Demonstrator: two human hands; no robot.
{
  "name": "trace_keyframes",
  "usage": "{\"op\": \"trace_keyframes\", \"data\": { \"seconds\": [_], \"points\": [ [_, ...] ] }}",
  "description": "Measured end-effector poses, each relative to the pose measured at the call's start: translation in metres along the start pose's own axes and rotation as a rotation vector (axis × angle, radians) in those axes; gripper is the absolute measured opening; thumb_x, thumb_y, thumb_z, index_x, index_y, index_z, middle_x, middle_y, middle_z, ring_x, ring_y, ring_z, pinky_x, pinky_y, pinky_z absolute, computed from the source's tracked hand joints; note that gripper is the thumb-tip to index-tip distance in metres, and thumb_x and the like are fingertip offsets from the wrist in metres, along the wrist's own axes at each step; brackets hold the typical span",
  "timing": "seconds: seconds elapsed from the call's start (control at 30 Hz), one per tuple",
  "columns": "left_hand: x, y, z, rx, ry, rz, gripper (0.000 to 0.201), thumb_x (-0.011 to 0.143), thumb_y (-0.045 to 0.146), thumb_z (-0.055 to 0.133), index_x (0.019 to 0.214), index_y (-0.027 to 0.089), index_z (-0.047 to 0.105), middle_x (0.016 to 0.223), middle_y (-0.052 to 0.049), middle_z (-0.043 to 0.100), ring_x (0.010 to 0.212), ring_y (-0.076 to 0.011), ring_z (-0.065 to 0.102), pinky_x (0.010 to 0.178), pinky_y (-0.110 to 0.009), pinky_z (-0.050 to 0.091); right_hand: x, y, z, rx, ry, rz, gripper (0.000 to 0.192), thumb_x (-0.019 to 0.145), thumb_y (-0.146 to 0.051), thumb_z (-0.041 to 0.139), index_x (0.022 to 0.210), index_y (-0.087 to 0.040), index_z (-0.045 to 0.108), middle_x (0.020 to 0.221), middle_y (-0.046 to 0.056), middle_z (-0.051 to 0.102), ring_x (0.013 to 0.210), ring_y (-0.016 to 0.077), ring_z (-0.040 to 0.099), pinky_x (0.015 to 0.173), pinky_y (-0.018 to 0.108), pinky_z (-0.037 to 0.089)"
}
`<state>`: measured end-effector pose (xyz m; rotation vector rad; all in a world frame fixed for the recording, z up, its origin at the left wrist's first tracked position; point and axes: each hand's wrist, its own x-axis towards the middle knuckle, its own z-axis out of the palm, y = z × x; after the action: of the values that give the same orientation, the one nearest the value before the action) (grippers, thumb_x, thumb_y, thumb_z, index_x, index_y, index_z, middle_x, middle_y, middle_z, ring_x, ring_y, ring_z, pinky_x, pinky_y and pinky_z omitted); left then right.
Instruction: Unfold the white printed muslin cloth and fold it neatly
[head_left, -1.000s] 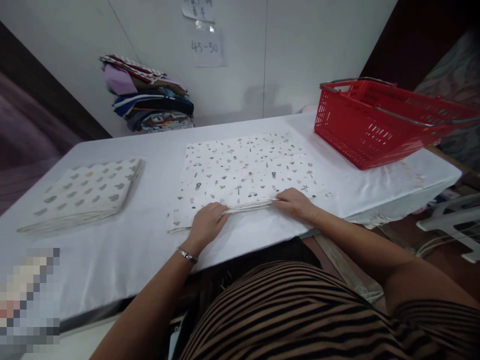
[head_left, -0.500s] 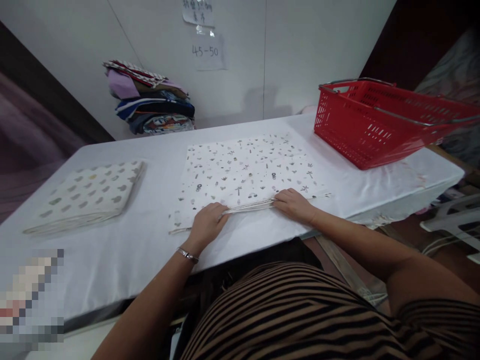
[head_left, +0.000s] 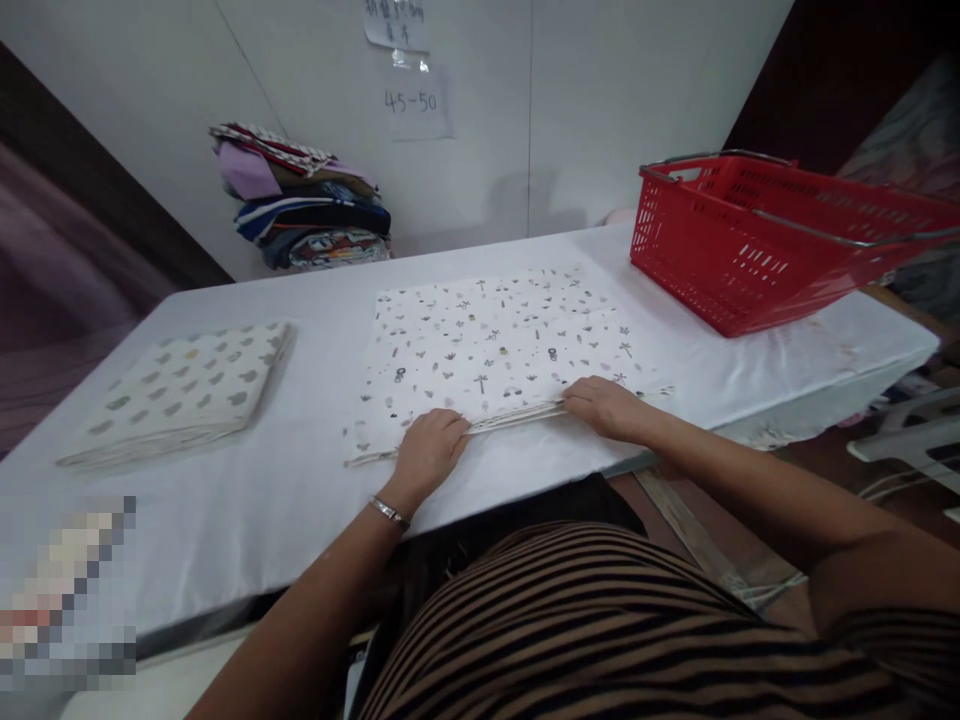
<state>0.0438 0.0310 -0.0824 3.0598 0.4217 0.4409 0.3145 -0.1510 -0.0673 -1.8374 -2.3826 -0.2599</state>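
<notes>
A white cloth with small printed motifs [head_left: 495,340] lies flat in the middle of the white-covered table [head_left: 315,500]. Its near edge shows several stacked layers. My left hand [head_left: 429,448] grips that near edge left of centre, fingers curled over the layers. My right hand [head_left: 606,408] pinches the same edge further right, knuckles up. A metal bracelet sits on my left wrist.
A folded cloth with grey cloud-like prints [head_left: 180,385] lies at the left. A red plastic basket with metal handles [head_left: 757,240] stands at the right back. A pile of folded coloured fabrics [head_left: 304,205] rests against the wall. The table edge runs just in front of my body.
Both hands stay on the cloth's near edge. The view has shifted slightly, so hands and cloth sit a little further right in the picture.
</notes>
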Motion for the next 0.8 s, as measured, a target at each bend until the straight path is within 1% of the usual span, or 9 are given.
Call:
{"op": "trace_keyframes", "data": {
  "seconds": [0.17, 0.37, 0.5, 0.53, 0.6, 0.7, 0.77, 0.8],
  "points": [
    [0.001, 0.002, 0.003, -0.006, -0.018, 0.013, 0.021, 0.091, 0.029, 0.045, 0.091, 0.018, 0.063, 0.095, -0.007, 0.063, 0.090, -0.0212, 0.053, 0.078, -0.036, 0.043, -0.003, 0.001, 0.000, -0.019, -0.013, -0.018, 0.025, 0.092, -0.015, 0.038, 0.085, -0.016, 0.061, 0.087, 0.007, 0.063, 0.080, 0.0173, 0.050, 0.072, 0.030, 0.037],
    [0.004, 0.005, 0.003, -0.026, -0.048, 0.017, 0.026, 0.092, 0.030, 0.041, 0.088, 0.019, 0.063, 0.091, -0.006, 0.062, 0.089, -0.0212, 0.052, 0.077, -0.037, 0.042, -0.006, 0.002, 0.010, -0.033, -0.041, 0.011, 0.026, 0.093, -0.017, 0.036, 0.083, -0.018, 0.059, 0.082, 0.005, 0.063, 0.077, 0.0175, 0.050, 0.071, 0.030, 0.035],
    [0.004, 0.006, 0.001, -0.043, -0.052, 0.005, 0.026, 0.092, 0.030, 0.040, 0.088, 0.019, 0.063, 0.090, -0.006, 0.062, 0.089, -0.0211, 0.052, 0.077, -0.037, 0.042, -0.008, 0.003, 0.016, -0.028, -0.032, 0.044, 0.026, 0.092, -0.016, 0.036, 0.083, -0.018, 0.060, 0.080, 0.005, 0.063, 0.075, 0.0176, 0.051, 0.069, 0.029, 0.035],
    [0.003, 0.006, 0.002, -0.045, -0.049, 0.004, 0.026, 0.093, 0.030, 0.040, 0.088, 0.019, 0.063, 0.090, -0.006, 0.062, 0.089, -0.0211, 0.052, 0.077, -0.037, 0.042, -0.009, 0.003, 0.018, -0.016, -0.024, 0.048, 0.025, 0.092, -0.016, 0.036, 0.085, -0.018, 0.060, 0.080, 0.005, 0.063, 0.075, 0.0177, 0.052, 0.069, 0.029, 0.035],
    [0.003, 0.006, 0.003, -0.040, -0.040, 0.004, 0.027, 0.093, 0.030, 0.039, 0.088, 0.019, 0.063, 0.090, -0.007, 0.062, 0.088, -0.0213, 0.052, 0.078, -0.038, 0.042, -0.010, 0.003, 0.021, 0.012, 0.008, 0.057, 0.023, 0.091, -0.016, 0.038, 0.096, -0.017, 0.061, 0.083, 0.006, 0.065, 0.077, 0.0179, 0.053, 0.070, 0.029, 0.035],
    [0.001, 0.007, 0.007, -0.019, -0.017, -0.001, 0.022, 0.091, 0.028, 0.043, 0.093, 0.018, 0.063, 0.094, -0.007, 0.062, 0.090, -0.0221, 0.052, 0.079, -0.038, 0.043, -0.011, 0.002, 0.024, 0.032, 0.039, 0.093, 0.030, 0.090, -0.014, 0.041, 0.116, -0.017, 0.056, 0.089, 0.006, 0.066, 0.080, 0.0185, 0.055, 0.071, 0.029, 0.036],
    [0.001, 0.008, 0.010, -0.006, 0.001, -0.004, 0.021, 0.088, 0.024, 0.047, 0.103, 0.017, 0.061, 0.099, -0.009, 0.062, 0.094, -0.0229, 0.053, 0.081, -0.038, 0.043, -0.012, 0.001, 0.024, 0.036, 0.025, 0.114, 0.032, 0.090, -0.014, 0.041, 0.118, -0.019, 0.055, 0.092, 0.006, 0.067, 0.082, 0.0185, 0.057, 0.072, 0.029, 0.038],
    [0.001, 0.009, 0.011, -0.002, 0.007, -0.004, 0.024, 0.087, 0.022, 0.048, 0.109, 0.017, 0.059, 0.101, -0.009, 0.061, 0.095, -0.0232, 0.053, 0.082, -0.039, 0.043, -0.012, 0.000, 0.024, 0.038, 0.014, 0.118, 0.032, 0.090, -0.014, 0.040, 0.117, -0.019, 0.056, 0.095, 0.006, 0.067, 0.084, 0.0185, 0.057, 0.073, 0.029, 0.038]
  ]
}}
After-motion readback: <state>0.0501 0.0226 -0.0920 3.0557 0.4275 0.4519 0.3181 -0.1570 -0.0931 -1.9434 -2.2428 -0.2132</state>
